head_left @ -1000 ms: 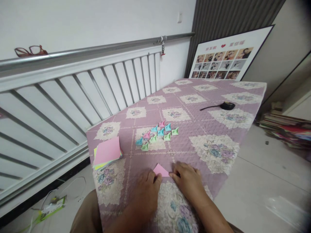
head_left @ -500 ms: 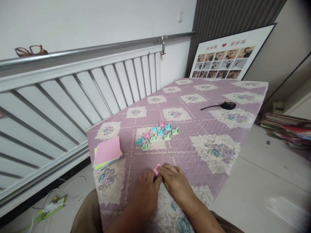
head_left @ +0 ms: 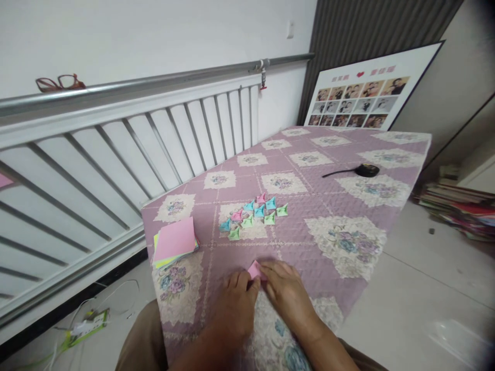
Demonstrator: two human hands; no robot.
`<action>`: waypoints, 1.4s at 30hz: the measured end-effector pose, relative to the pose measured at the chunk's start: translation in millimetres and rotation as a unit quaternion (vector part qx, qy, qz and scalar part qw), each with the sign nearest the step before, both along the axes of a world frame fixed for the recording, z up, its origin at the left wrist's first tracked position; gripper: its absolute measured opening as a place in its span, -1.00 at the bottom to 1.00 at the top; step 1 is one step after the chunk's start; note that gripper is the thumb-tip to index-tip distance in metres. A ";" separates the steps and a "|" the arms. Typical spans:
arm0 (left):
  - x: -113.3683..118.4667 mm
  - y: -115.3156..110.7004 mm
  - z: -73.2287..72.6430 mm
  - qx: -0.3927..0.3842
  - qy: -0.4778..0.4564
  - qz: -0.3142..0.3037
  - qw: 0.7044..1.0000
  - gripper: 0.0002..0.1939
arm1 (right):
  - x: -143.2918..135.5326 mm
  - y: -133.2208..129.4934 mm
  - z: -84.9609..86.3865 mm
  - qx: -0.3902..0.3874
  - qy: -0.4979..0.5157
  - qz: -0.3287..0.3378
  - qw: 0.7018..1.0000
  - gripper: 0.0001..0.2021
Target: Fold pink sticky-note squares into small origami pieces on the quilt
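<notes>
I see both bare arms coming in from below and angling toward each other ahead of me. My left hand (head_left: 236, 304) sits palm down, fingers bent and bunched, the thumb stretched forward along its inner side. My right hand (head_left: 286, 293) slants inward with its back up, fingers close together and pointing left, their tips near the left thumb. The right wrist (head_left: 308, 329) runs nearly straight into the forearm. My trousered left knee (head_left: 144, 332) shows low down.

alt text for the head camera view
A person's left hand and right hand touch a small pink paper on a flowered tablecloth. Beyond lie folded pink, blue and green papers; left, a paper stack.
</notes>
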State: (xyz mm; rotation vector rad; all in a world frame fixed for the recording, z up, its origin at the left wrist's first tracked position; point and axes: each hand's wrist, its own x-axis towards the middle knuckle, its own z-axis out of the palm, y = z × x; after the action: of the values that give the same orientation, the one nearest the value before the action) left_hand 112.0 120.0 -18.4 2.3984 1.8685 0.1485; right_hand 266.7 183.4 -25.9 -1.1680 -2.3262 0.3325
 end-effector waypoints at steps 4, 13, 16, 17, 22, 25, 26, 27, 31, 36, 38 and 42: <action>-1.4 1.9 -1.0 -0.008 -0.005 -0.003 1.000 -0.54 | 0.1 -7.3 -6.4 0.006 0.010 0.020 1.000 -0.71; -24.7 -2.7 -2.9 -0.009 0.003 -0.017 1.000 -0.49 | -0.8 -10.5 2.7 0.017 -0.080 0.019 0.996 -0.74; -33.8 -7.7 -3.5 0.002 0.015 -0.020 1.000 -0.48 | -0.1 -10.7 2.7 0.012 -0.084 0.020 0.996 -0.74; -35.6 -9.0 -3.8 0.006 0.018 -0.018 1.000 -0.48 | 0.0 -10.6 2.2 0.012 -0.085 0.019 0.996 -0.75; -34.1 -7.1 -0.2 0.028 -0.008 0.018 0.999 -0.57 | 0.1 -8.2 3.4 0.000 -0.066 0.010 0.998 -0.80; -30.1 3.2 4.7 0.022 -0.066 0.052 0.996 -0.72 | 0.6 -4.2 8.0 -0.031 -0.046 0.008 0.998 -0.80; -29.2 7.8 5.6 0.023 -0.085 0.065 0.994 -0.74 | 0.7 -2.4 9.5 -0.041 -0.041 0.007 0.998 -0.77; -28.5 12.5 5.9 0.025 -0.101 0.073 0.992 -0.73 | 0.7 -0.4 10.7 -0.048 -0.039 0.007 0.998 -0.73; -27.8 29.7 2.9 0.016 -0.129 0.042 0.991 -0.73 | -1.4 7.6 12.7 -0.059 -0.047 0.011 0.997 -0.64; -30.2 39.5 -0.6 0.013 -0.085 -0.003 0.996 -0.84 | -5.1 14.5 10.2 -0.055 -0.073 0.020 0.996 -0.70; -32.0 40.3 -2.7 0.024 -0.047 -0.026 0.998 -0.86 | -5.6 16.4 8.6 -0.053 -0.077 0.022 0.995 -0.74; -34.9 41.4 -9.2 0.065 0.000 -0.067 0.996 -0.86 | -6.2 18.6 6.3 -0.050 -0.075 0.022 0.996 -0.77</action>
State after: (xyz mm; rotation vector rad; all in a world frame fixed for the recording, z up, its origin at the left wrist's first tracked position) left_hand 77.1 161.4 -27.6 2.5990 1.7424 0.2665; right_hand 260.5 202.0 -19.7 -1.2287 -2.4942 0.3942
